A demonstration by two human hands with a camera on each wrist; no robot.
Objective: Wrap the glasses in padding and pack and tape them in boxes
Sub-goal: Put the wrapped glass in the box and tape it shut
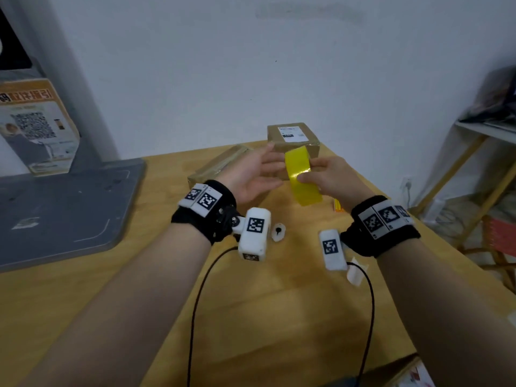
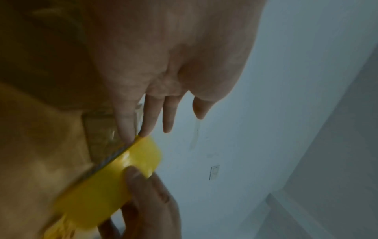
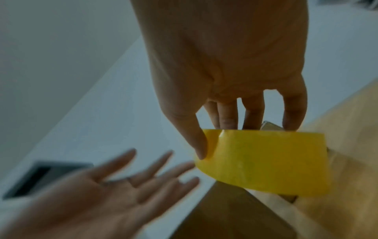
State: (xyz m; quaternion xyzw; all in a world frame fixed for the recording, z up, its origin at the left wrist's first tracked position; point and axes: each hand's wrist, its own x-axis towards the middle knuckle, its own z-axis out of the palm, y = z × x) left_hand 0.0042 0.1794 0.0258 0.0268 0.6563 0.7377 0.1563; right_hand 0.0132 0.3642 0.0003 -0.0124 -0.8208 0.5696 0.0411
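My right hand (image 1: 308, 174) grips a roll of yellow tape (image 1: 303, 178), thumb on its outer face and fingers behind it, above the wooden table (image 1: 251, 317). In the right wrist view the thumb presses the yellow tape roll (image 3: 261, 161). My left hand (image 1: 266, 166) is open, palm toward the roll, fingers straight. In the left wrist view two of its fingertips (image 2: 141, 134) touch the yellow roll's (image 2: 106, 177) edge. A sealed cardboard box (image 1: 293, 138) with a white label stands behind the roll. A flatter cardboard box (image 1: 220, 166) lies under my left hand. No glasses or padding show.
A grey stand base (image 1: 69, 208) with a printed sign (image 1: 36, 127) fills the table's left side. A shelf unit (image 1: 485, 129) stands off the right edge. A small white object (image 1: 278, 231), a paper scrap (image 1: 356, 273) and black cables (image 1: 195, 303) lie near my wrists.
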